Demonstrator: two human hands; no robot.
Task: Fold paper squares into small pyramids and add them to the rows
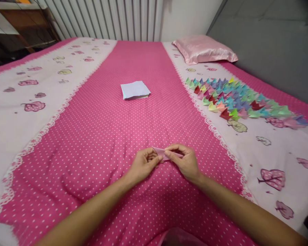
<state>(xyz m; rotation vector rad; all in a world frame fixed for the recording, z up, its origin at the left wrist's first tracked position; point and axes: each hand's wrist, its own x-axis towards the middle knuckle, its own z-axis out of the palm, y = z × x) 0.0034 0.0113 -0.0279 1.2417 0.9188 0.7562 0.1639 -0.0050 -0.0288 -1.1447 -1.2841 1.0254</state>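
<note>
Between my two hands is a small piece of folded pink paper [160,152], held just above the pink dotted bedspread [113,136]. My left hand [145,163] pinches its left part between thumb and curled fingers. On the other side, my right hand [185,162] grips the paper with thumb and forefinger, and a pointed pink end shows under the thumb. The fingers cover much of the folds. Farther up the bed lies a stack of square paper sheets [135,90], a pale one on top. Rows of small folded paper boats [228,99] in many colours stand to the right.
A shiny pink pillow [205,49] rests at the far right of the bed, by a grey padded panel [269,44]. Behind the bed's far edge is a white radiator [113,18]. A wooden table [23,18] stands at the far left.
</note>
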